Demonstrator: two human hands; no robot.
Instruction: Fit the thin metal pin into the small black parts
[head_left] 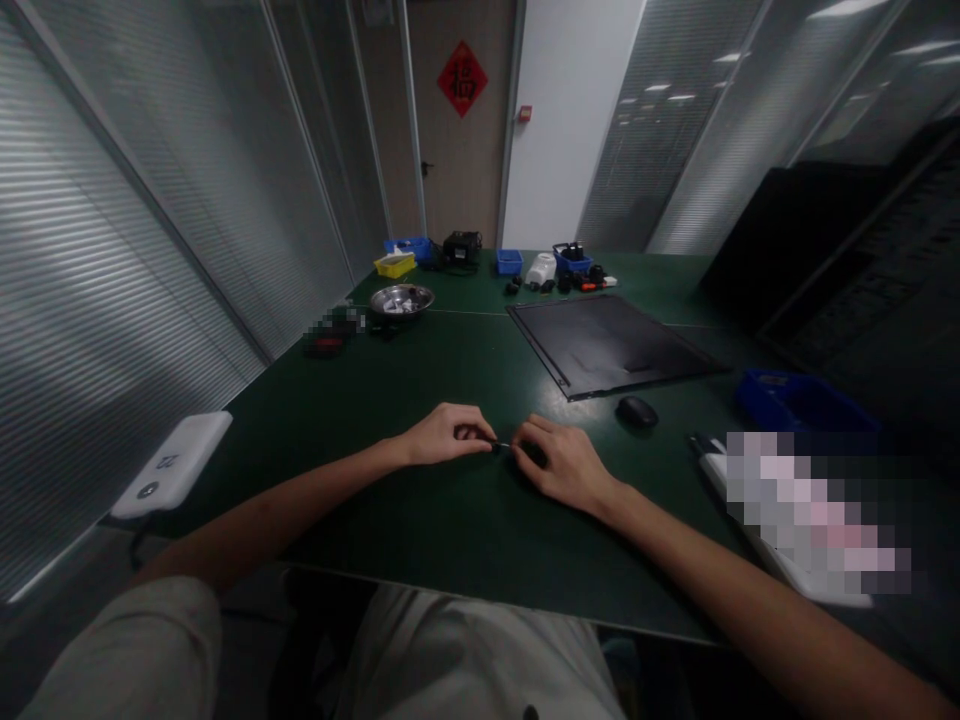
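Above the green table (420, 520), my left hand (448, 436) pinches the dark end of a small part (501, 446) between thumb and fingertips. A short, thin, light-coloured length of it shows in the gap between my hands. From the other side, the thumb and forefinger of my right hand (562, 462) close on that thin end. The part is too small for its kind to be made out, and both its ends are partly hidden by fingertips. Both wrists rest low, close to the tabletop.
A black mouse (637, 411) and a black mat (611, 345) lie ahead to the right. A blue bin (806, 400) stands farther right. Ahead left is a metal bowl (402, 300) of small pieces. A white device (174, 465) sits at the left edge.
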